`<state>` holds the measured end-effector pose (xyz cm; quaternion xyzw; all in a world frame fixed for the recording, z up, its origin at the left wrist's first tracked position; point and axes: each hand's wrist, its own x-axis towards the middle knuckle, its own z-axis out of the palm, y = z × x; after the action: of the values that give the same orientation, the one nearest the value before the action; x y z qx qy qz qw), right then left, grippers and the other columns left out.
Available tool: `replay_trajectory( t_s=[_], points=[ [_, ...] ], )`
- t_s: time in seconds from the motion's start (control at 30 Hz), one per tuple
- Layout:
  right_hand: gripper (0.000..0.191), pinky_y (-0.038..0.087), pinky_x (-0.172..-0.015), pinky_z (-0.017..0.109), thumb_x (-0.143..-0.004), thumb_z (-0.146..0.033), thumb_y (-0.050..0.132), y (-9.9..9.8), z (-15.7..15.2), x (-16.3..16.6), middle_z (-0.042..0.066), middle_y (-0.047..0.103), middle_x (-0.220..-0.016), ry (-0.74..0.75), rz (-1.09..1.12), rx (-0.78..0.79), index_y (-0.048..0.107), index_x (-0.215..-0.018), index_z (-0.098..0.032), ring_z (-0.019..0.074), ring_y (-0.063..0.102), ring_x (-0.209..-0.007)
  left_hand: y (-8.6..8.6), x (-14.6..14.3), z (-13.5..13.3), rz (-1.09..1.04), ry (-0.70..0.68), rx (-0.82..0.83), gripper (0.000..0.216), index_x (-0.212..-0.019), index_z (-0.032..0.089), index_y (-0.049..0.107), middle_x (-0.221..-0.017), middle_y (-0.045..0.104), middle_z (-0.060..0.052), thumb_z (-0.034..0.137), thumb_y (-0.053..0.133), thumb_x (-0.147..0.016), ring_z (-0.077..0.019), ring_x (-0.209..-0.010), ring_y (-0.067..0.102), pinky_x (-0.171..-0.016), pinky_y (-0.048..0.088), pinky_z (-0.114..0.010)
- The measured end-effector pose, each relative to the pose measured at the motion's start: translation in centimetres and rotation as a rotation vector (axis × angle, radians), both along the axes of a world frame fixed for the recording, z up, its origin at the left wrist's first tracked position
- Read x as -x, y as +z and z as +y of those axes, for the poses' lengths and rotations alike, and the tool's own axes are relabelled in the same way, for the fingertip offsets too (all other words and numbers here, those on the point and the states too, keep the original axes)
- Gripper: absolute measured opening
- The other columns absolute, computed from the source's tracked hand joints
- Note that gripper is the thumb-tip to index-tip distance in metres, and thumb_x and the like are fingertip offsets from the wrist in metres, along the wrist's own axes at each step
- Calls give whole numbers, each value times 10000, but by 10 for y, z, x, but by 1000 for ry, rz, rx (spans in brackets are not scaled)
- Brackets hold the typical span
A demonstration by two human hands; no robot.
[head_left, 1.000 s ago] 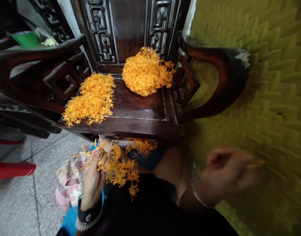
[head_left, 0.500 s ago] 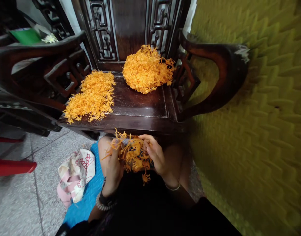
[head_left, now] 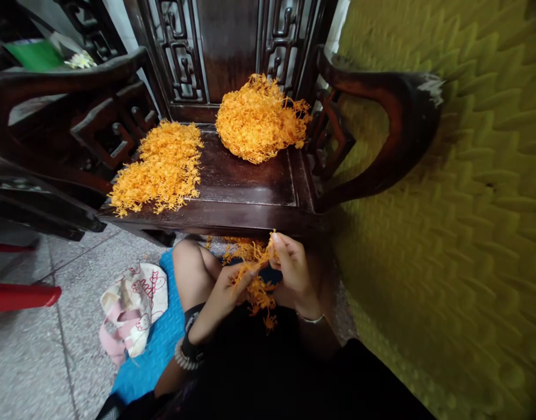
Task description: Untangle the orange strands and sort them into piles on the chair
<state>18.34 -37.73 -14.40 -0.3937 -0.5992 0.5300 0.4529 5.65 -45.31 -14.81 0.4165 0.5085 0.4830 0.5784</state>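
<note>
My left hand is closed on thin orange, many-branched strands, possibly artificial flower parts. Just to its right and slightly higher, my right hand pinches the upper end of the strands between thumb and fingertips. The strands stretch across the gap between both hands. More of the orange branched pieces lie below and behind my hands, between my legs, partly hidden by the fingers. On the chair seat ahead are a flat spread heap of orange pieces at left and a taller rounded pile at the back right.
A dark carved wooden chair stands before me, its curved armrest near a yellow-green textured covering. Left of my legs, a white and pink cloth bag rests by a blue mat. A red leg-like piece juts in.
My left hand has moved right and inward, closer to my right hand. My right hand has risen slightly and turned, now pinching strands stretched between both hands. The view has shifted a little.
</note>
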Motion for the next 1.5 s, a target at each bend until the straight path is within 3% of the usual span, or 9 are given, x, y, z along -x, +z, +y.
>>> replay_trajectory(
  t_s=[0.17,0.33,0.5,0.67,0.8,0.9,1.2,1.37,1.5],
  points=[
    [479,279,-479,261,-925,-505,447,13,1,-6,-32,366,-527,-163,-72,-173,392,-557,-204,95,331,-488,21,-6,-11,-14,-54,-15,407,-866,160,745,-815,719,-75,495,517,-894,-186,-718,648,-672,502,-274],
    [483,219,-415,245,-920,-572,391,24,35,-37,-62,268,-510,-653,149,-322,346,-586,-226,85,230,-414,6,5,-32,-158,68,80,354,-870,156,721,-718,672,-58,465,549,-887,-171,-648,614,-597,479,-266],
    [342,344,-510,260,-964,-421,389,22,46,-41,-27,405,-560,-146,-215,-335,564,-757,-213,119,409,-500,-8,14,-25,-204,449,25,268,-832,188,692,-722,634,-30,448,630,-827,-160,-681,592,-614,491,-261],
    [282,453,-806,357,-917,-179,365,1,94,-25,86,635,-893,-331,-493,-525,618,-1040,-188,226,593,-869,1,5,-9,-159,475,5,281,-767,181,652,-647,573,10,460,658,-795,-113,-578,519,-512,442,-214],
    [314,438,-884,457,-789,-61,429,-23,136,-14,173,633,-997,-240,-824,-541,671,-974,-135,313,561,-989,-3,0,-4,-203,457,54,286,-830,169,678,-676,627,-6,452,666,-792,-119,-568,542,-498,445,-221],
    [334,435,-928,462,-741,-57,479,-34,146,-8,166,641,-1071,-154,-786,-514,682,-993,-141,310,561,-1050,-8,0,0,-237,476,41,293,-878,161,696,-754,686,-32,439,669,-790,-143,-628,607,-550,485,-239],
    [221,274,-1115,456,-918,-272,455,-9,83,-9,81,691,-1087,-98,-340,-493,663,-953,-205,228,590,-1125,-12,-1,22,-241,556,-56,284,-861,175,662,-879,712,-39,436,699,-756,-198,-835,663,-715,532,-290],
    [160,436,-756,295,-894,-358,552,6,26,-3,25,624,-817,150,-272,-388,577,-855,-205,171,581,-800,-15,-6,30,-178,522,-64,255,-870,187,667,-873,696,-20,423,685,-772,-175,-830,626,-754,499,-271],
    [415,309,-545,270,-975,-396,368,0,15,7,-37,374,-559,-13,-91,-269,373,-606,-207,112,373,-532,-17,-19,27,-267,442,-18,262,-821,170,641,-770,631,6,424,689,-780,-123,-709,550,-664,452,-227]
  ],
)
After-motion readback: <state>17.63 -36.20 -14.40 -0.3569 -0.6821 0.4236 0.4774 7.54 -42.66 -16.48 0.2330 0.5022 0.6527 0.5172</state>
